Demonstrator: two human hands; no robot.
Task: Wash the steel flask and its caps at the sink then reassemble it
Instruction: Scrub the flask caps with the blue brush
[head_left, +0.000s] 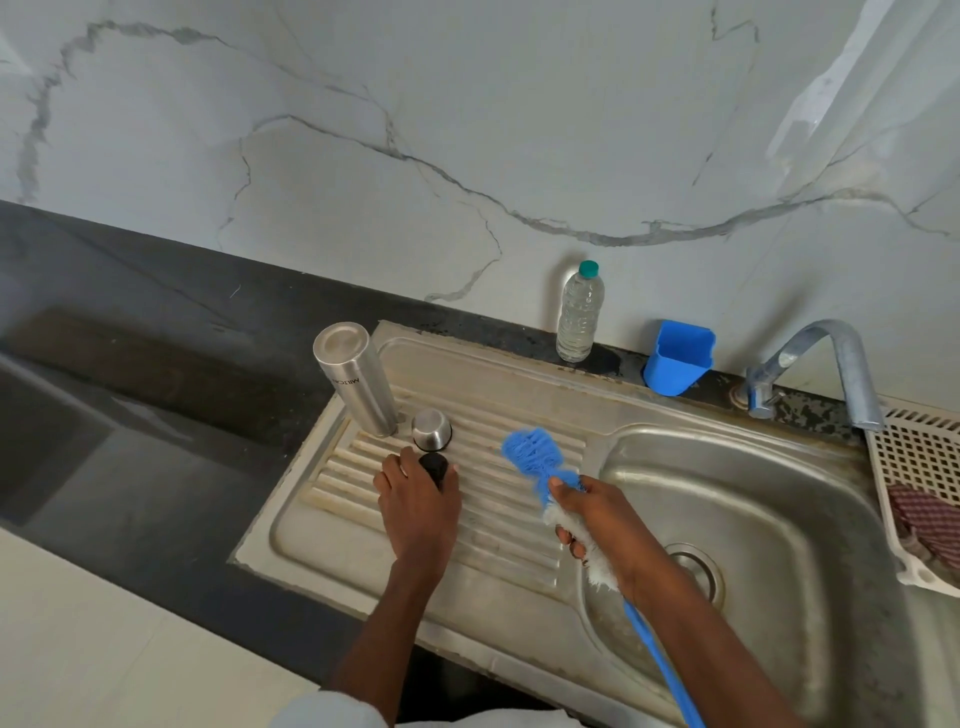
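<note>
My left hand (418, 499) grips the small black inner cap (434, 466) on the ribbed draining board (498, 525), my right hand (597, 525) the blue bottle brush (535, 449); the upturned cylindrical steel flask (356, 376), likely rigid and wet-slick, wants a mid-body grasp.

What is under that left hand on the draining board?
Under the left hand sits a small black cap, its top poking out past the fingers. The hand covers its lower part, so its full shape cannot be seen.

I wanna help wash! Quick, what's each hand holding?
Left hand: gripping the black inner cap.
Right hand: gripping the blue bottle brush.
</note>
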